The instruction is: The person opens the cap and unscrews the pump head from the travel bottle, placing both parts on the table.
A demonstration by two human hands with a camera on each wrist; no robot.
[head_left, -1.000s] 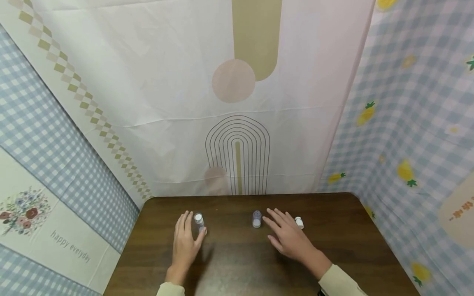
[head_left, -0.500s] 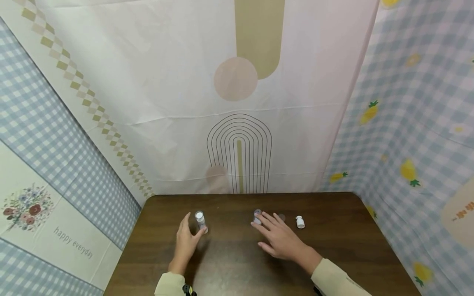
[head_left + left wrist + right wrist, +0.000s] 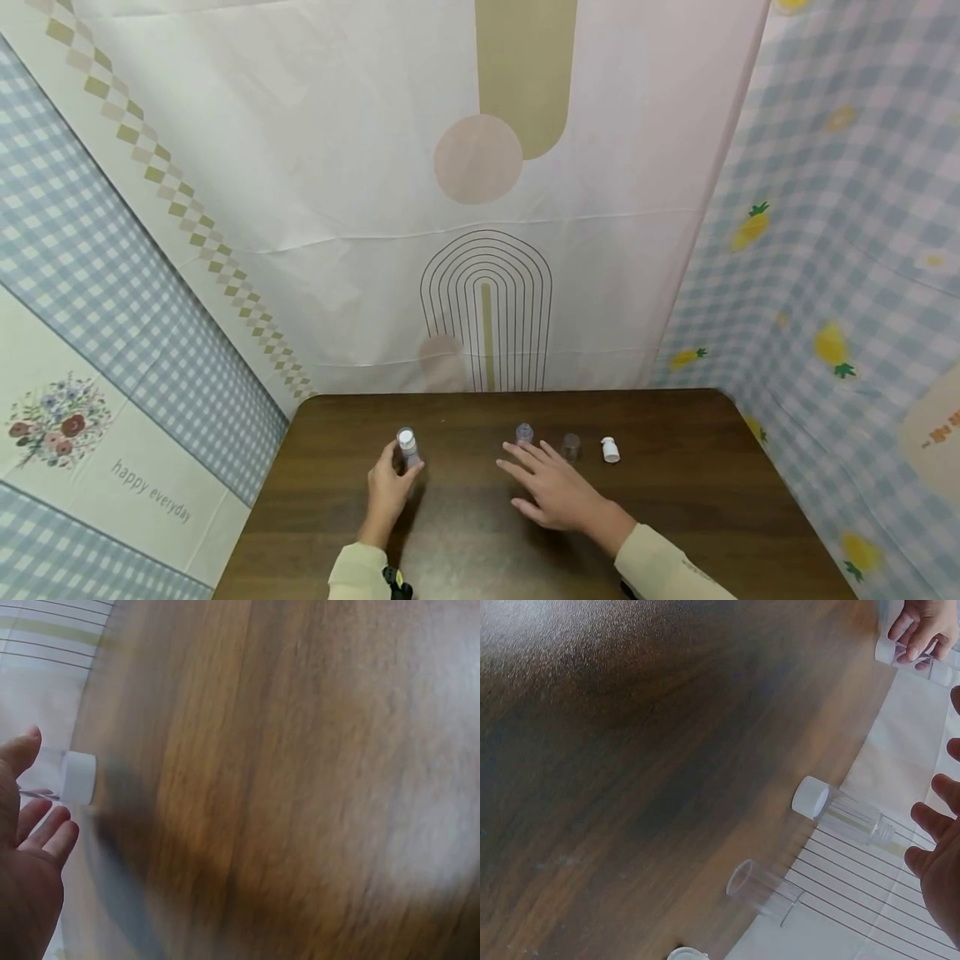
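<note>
My left hand (image 3: 387, 487) has its thumb and fingers around a small clear bottle (image 3: 407, 442) with a white top, upright on the table. In the left wrist view the bottle's white base (image 3: 79, 778) shows beyond the fingertips. With spread fingers, my right hand (image 3: 558, 493) hovers in front of a second clear bottle (image 3: 524, 433), partly hiding it in the head view. The right wrist view shows that bottle with a white base (image 3: 810, 797) and an uncapped neck, apart from the fingers. A clear cylindrical cover (image 3: 572, 446) stands right of it.
A small white pump top (image 3: 611, 451) is on the table at the right, beyond the clear cover. The dark wooden table (image 3: 465, 533) ends at the back against a white patterned cloth (image 3: 360, 317). Checked cloths hang at both sides.
My left hand has moved slightly right and closed in around its bottle. The right hand has moved left, away from the pump top and clear cover, to in front of the second bottle.
</note>
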